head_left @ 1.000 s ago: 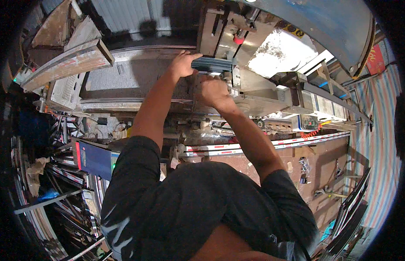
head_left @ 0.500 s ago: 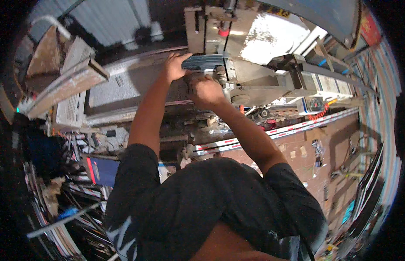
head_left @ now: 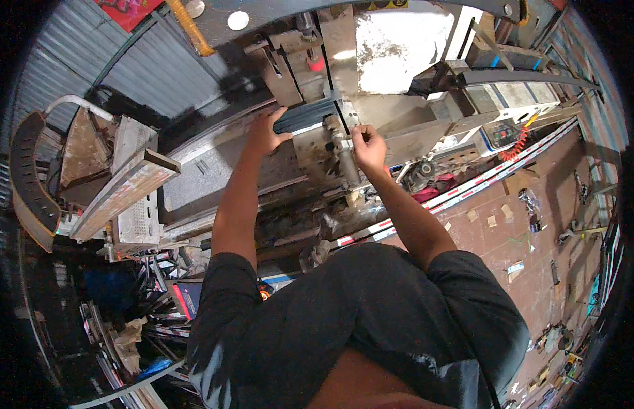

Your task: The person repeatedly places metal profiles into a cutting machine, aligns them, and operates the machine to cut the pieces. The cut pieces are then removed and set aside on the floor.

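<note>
The left hand (head_left: 266, 133) lies on the near end of a dark stack of flat strips (head_left: 304, 116), fingers spread along its edge and thumb pressed against its side. The stack sits on the grey bed of a metal machine (head_left: 371, 116), butted against an upright steel post (head_left: 347, 160). The right hand (head_left: 368, 146) is just beside that post, its fingers pinched narrowly round a small metal lever (head_left: 349, 137) sticking out from it. Both forearms reach up from the person's dark shirt (head_left: 358, 320). To the left a slanted metal channel (head_left: 122, 191) rests on a cluttered table, and a red coiled cable (head_left: 514, 146) hangs near a control box at right
</note>
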{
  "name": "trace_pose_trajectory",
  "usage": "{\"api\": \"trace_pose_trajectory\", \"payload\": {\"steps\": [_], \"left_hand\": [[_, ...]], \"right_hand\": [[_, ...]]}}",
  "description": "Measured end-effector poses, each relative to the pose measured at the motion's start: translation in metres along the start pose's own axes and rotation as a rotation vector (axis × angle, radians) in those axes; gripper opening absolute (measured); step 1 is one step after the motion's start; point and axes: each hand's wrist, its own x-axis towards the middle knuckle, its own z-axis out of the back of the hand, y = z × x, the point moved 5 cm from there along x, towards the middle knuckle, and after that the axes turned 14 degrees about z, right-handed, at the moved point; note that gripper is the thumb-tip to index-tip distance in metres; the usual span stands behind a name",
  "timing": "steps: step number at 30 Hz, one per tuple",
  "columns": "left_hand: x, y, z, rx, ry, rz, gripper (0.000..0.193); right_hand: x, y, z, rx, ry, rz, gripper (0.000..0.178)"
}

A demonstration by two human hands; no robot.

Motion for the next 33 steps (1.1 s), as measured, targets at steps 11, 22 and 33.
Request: {"api": "trace_pose_trajectory", "payload": {"steps": [11, 22, 33], "left_hand": [[0.0, -0.011, -0.007, -0.022, -0.025, 0.0, 0.093], [-0.001, -0.009, 0.002, -0.051, 0.012, 0.01, 0.094], [0.001, 0.002, -0.008, -0.029, 0.008, 0.021, 0.093]], "right_hand": [[-0.002, -0.001, 0.011, -0.19, -0.031, 0.066, 0.028], [-0.001, -0.009, 0.011, -0.033, 0.046, 0.036, 0.024], [0.002, -0.022, 0.009, -0.022, 0.14, -0.087, 0.025]]}}
